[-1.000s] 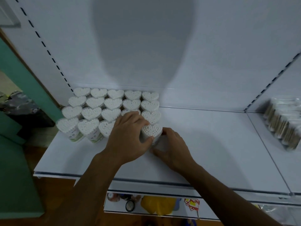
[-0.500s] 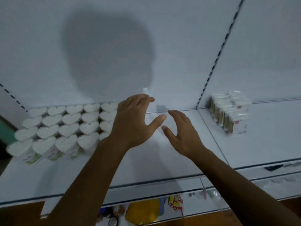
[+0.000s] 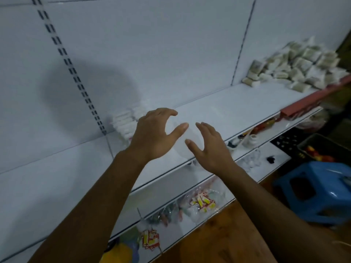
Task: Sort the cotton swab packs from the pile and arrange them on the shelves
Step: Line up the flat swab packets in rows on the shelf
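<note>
Both hands, left hand (image 3: 153, 135) and right hand (image 3: 209, 149), hang spread and empty over the shelf (image 3: 237, 109) front edge, so I'd reach to the pile of packs (image 3: 296, 69) at its far right corner, lifting few together.

A white back panel (image 3: 152, 44) rises behind the white shelf (image 3: 237, 103), crossed by a slotted upright (image 3: 76, 76) towards the left and a thin dark seam (image 3: 245, 35) towards the right, with a soft round shadow (image 3: 85, 92) cast low on it in the dim light. A red strip (image 3: 311, 99) runs along the shelf's front edge at its right end, and a lower shelf (image 3: 281, 158) juts out beneath. A blue plastic stool (image 3: 313, 190) stands on the brown wooden floor (image 3: 218, 240) at the right.
</note>
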